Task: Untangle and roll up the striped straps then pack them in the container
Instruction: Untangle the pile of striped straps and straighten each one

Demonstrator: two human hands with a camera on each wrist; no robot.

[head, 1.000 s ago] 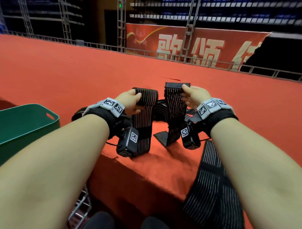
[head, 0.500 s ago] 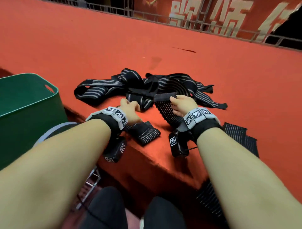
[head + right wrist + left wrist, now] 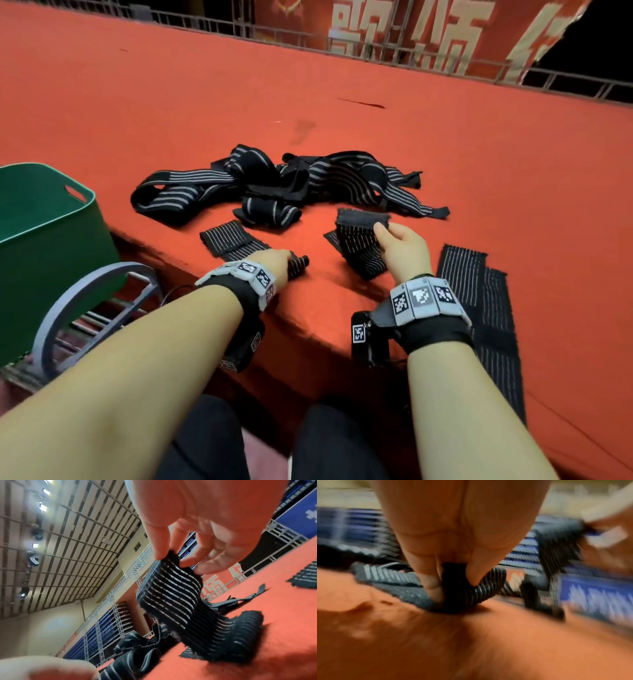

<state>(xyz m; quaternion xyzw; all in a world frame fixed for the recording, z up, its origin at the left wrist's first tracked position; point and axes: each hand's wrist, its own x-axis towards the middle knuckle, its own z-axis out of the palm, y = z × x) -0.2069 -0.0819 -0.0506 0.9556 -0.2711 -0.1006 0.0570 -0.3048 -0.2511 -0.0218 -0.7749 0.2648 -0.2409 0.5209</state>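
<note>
A black strap with thin white stripes (image 3: 236, 241) lies flat near the red platform's front edge. My left hand (image 3: 289, 262) pinches its near end, curled into a small roll (image 3: 471, 592), and presses it on the carpet. My right hand (image 3: 380, 228) pinches the top edge of another striped strap piece (image 3: 358, 253) between thumb and fingers (image 3: 159, 550), holding it up while its lower part (image 3: 223, 635) rests folded on the carpet. I cannot tell whether both hands hold one strap. A tangled pile of striped straps (image 3: 291, 181) lies behind. The green container (image 3: 51, 222) stands at the left.
A further striped strap (image 3: 479, 301) drapes over the platform's front edge at the right. A grey metal frame (image 3: 85, 301) stands below the container. The platform edge (image 3: 308, 329) drops off just before my knees. A metal railing (image 3: 376, 51) lines the far side.
Both hands have come down from chest height to the carpet with their strap ends. The left hand now presses its end into a roll at the edge; the view has tilted downward.
</note>
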